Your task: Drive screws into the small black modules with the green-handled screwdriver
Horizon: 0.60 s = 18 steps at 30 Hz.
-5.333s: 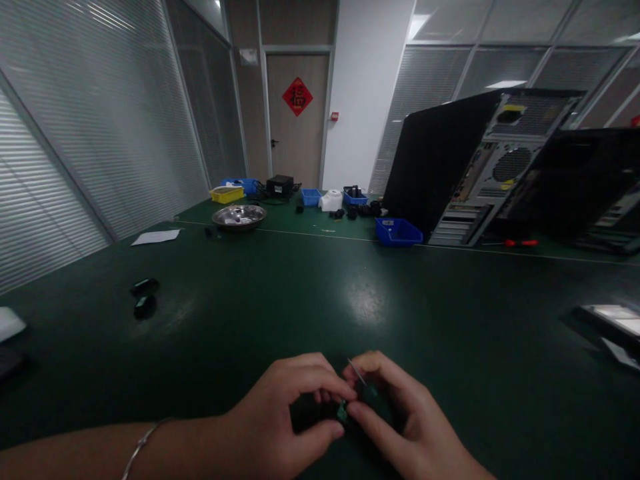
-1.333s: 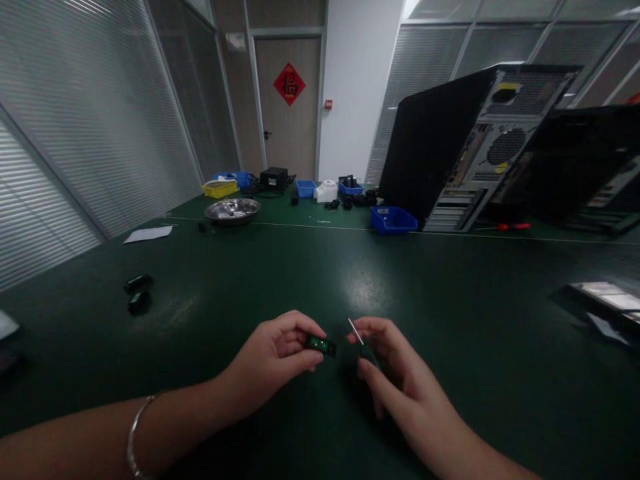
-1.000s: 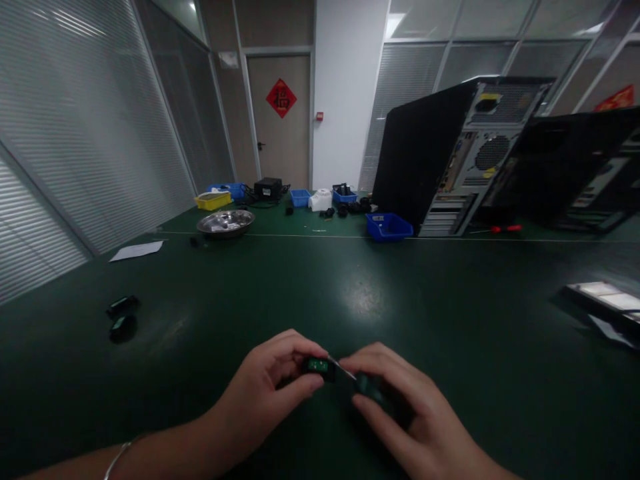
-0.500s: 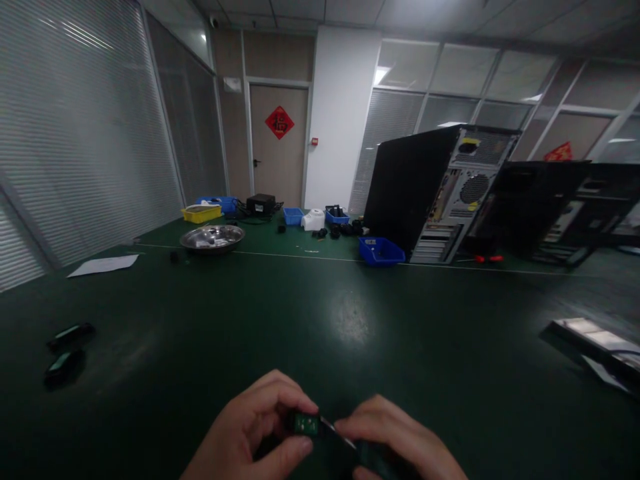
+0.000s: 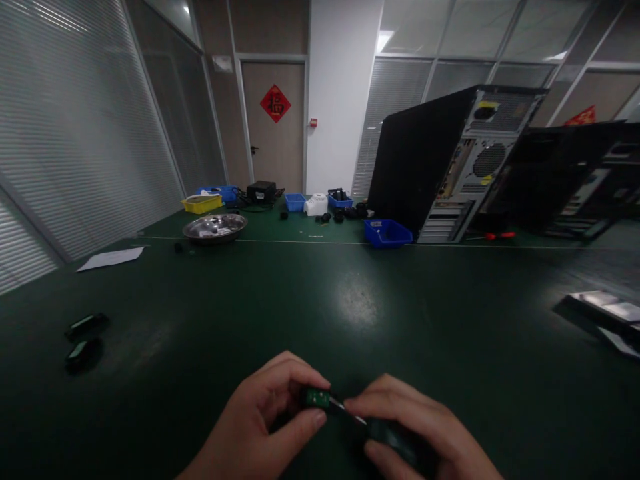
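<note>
Rectangular green black-cased circuit board (image 5: pixel 318 399) sat pinched in the left hand (image 5: pixel 250 421) over the dark-green tabletop (image 5: pixel 280 300); the right hand (image 5: pixel 431 421), curled, held a dark-handled metal-shafted tool (image 5: pixel 389 436) at the board's end. Firm bracing, light pressure seemed advisable.

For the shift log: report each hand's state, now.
Left hand: closed, holding a small green-faced part.
Right hand: closed, holding a thin-shafted tool with a dark handle.
</note>
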Available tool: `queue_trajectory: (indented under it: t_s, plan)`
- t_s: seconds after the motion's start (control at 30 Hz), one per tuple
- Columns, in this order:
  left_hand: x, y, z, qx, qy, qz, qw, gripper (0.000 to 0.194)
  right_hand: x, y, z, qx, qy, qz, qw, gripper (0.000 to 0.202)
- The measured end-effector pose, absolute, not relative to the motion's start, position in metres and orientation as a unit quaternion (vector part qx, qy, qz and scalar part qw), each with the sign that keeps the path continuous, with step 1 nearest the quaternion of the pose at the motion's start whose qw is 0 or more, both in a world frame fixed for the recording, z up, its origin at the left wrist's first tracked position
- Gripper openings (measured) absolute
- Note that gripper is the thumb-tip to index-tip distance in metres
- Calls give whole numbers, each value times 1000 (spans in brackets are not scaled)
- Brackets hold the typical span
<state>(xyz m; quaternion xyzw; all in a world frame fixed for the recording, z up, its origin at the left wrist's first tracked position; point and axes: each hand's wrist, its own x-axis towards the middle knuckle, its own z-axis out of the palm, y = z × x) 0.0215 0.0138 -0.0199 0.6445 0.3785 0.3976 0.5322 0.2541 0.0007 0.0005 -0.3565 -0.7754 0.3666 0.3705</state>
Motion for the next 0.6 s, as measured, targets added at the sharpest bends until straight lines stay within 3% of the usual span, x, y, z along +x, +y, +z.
queue_trajectory:
  t_s: [0.37, 0.6]
  plan:
    - [23, 10, -17, 648, 382, 408, 517, 22, 255, -4, -3, -347, -769, 362, 397, 51]
    - [23, 10, -18, 654, 389, 388, 519, 20, 254, -5, -3, -357, -758, 377, 395, 47]
